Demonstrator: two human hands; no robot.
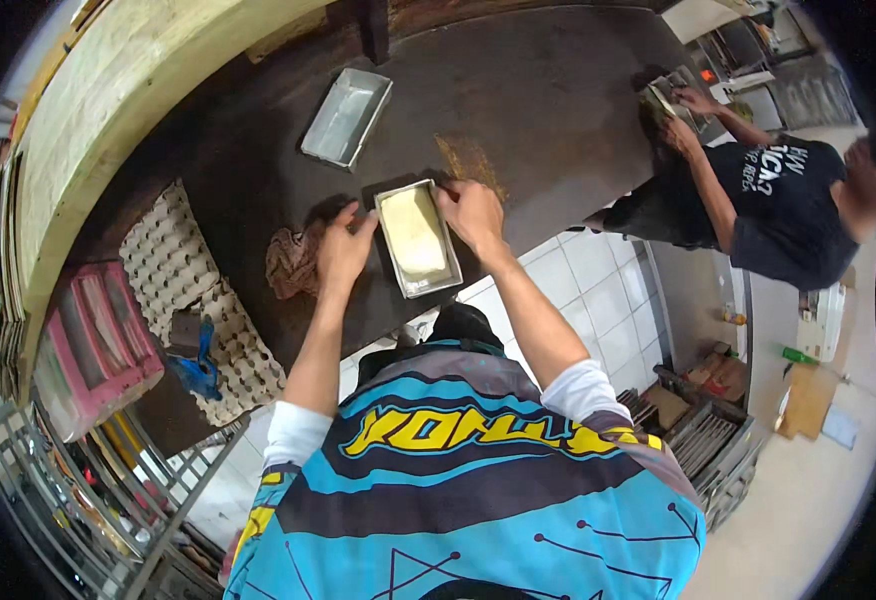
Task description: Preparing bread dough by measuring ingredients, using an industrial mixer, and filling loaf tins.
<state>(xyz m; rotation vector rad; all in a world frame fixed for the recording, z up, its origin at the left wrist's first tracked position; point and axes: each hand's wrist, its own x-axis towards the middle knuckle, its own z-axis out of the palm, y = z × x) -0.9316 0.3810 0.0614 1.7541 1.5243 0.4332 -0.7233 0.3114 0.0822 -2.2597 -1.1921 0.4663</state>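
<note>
A metal loaf tin (407, 290) rests on the dark table near its front edge, with a smooth pale yellow filling (414, 232) inside, possibly dough. At the tin's upper right corner, my right hand (473, 214) grips the rim with bent fingers. On the other side, my left hand (345, 250) has its fingers apart, the thumb close to the tin's left wall and nothing held. Just left of that hand lies a crumpled brown cloth (292, 262). Farther back stands another loaf tin (346, 120), with no contents showing.
Egg trays (173, 245) and a pink-framed clear container (108, 335) line the left side, with a blue object (196, 375) on the trays. Brown crumbs (470, 165) mark the dark table (548, 90). At the right end, a co-worker (778, 200) handles another tin (673, 100).
</note>
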